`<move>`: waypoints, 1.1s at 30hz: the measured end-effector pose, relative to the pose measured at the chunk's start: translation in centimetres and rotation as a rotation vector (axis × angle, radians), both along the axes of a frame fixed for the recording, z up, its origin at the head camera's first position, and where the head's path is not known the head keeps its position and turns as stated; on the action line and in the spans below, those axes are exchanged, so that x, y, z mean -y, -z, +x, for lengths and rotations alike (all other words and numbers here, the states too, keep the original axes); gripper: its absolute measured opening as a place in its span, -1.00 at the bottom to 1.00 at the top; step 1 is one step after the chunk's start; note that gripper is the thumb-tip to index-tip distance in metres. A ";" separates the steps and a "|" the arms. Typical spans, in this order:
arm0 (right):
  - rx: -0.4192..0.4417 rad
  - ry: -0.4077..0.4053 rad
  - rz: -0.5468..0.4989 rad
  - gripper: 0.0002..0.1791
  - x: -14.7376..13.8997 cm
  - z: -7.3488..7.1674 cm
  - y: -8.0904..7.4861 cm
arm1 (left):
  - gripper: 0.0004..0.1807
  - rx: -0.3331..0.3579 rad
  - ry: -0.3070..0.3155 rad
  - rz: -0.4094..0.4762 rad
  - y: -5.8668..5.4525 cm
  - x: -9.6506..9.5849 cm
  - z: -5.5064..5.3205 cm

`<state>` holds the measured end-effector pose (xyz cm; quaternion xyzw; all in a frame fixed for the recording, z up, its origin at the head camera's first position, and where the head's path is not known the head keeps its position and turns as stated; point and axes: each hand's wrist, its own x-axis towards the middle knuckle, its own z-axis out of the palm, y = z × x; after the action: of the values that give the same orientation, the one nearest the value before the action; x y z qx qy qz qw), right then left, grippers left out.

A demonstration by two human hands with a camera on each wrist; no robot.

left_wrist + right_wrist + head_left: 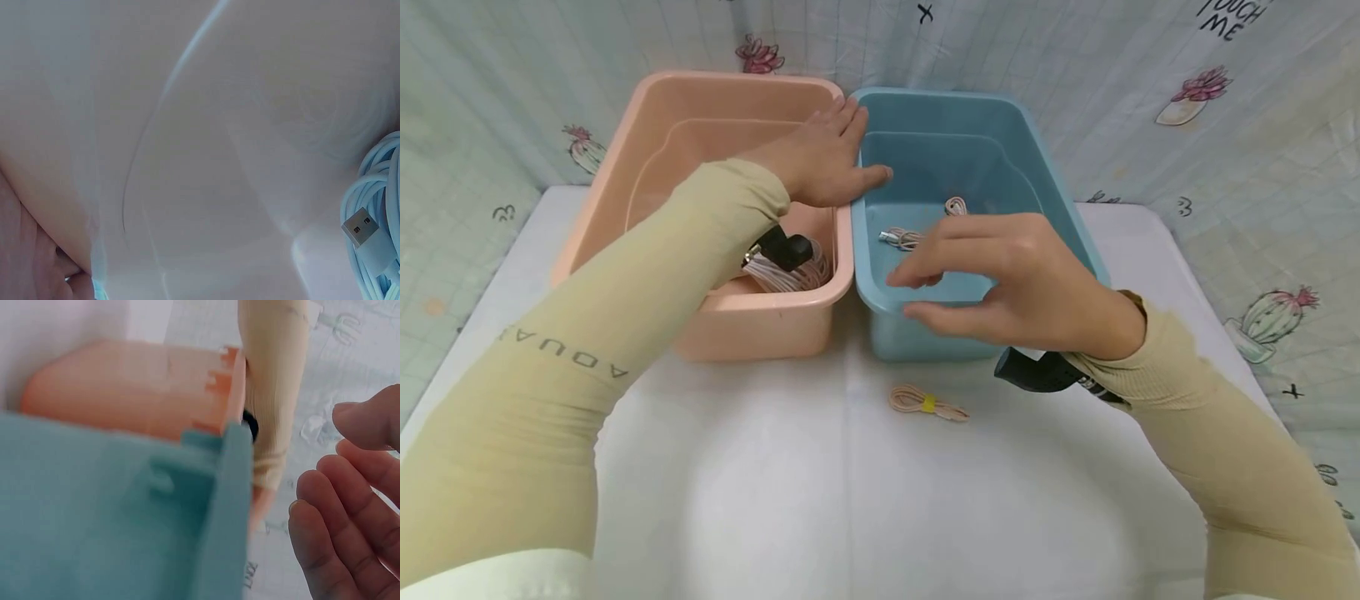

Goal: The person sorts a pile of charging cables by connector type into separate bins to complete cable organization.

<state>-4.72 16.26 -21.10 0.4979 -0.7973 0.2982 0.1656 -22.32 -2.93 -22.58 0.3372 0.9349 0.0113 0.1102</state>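
Observation:
My left hand [820,158] rests with straight fingers over the adjoining rims of a pink bin [730,92] and a blue bin [940,100]. Below it, in the pink bin, lies a pile of pale cables [786,275]; a coiled cable [375,231] with a USB plug shows in the left wrist view. My right hand [1000,271] hovers over the blue bin's front rim, fingers loosely bent and thumb apart, holding nothing. Inside the blue bin are a cable bundle [901,239] with a metal plug and a small coil [955,206], partly hidden by that hand.
In front of the blue bin, a bundled cable [917,402] with a yellow tie lies on the white table [775,500]. A patterned curtain [985,42] hangs behind the bins and along the sides. A black wrist-worn device [1037,371] sits under the right wrist.

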 end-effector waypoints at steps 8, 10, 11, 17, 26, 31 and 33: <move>0.029 -0.023 0.028 -0.83 0.2 2.1 1.8 | -0.02 0.003 -0.003 0.000 -0.4 -0.1 0.5; 0.028 -0.028 0.035 -0.82 0.3 2.6 2.1 | -0.02 0.006 -0.006 -0.002 -0.5 -0.1 0.7; 0.029 -0.031 0.037 -0.82 0.4 2.8 2.3 | -0.02 0.005 -0.006 -0.003 -0.5 -0.1 0.7; 0.028 -0.071 0.073 -0.79 0.8 4.0 3.8 | -0.02 0.008 -0.011 -0.014 -0.6 0.0 0.9; 0.147 -0.063 0.134 -0.80 0.0 4.3 7.3 | -0.03 0.013 -0.026 -0.016 -0.6 0.2 1.0; 0.193 -0.017 0.210 -0.77 -0.8 4.2 8.7 | -0.03 0.017 -0.028 -0.013 -0.6 0.2 1.1; 0.212 -0.002 0.234 -0.75 -1.1 4.1 9.2 | -0.03 0.017 -0.030 -0.014 -0.6 0.1 1.2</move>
<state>-0.59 17.36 -30.27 0.4803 -0.8391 0.2544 0.0213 -21.17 -3.07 -21.98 0.3223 0.9389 0.0094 0.1201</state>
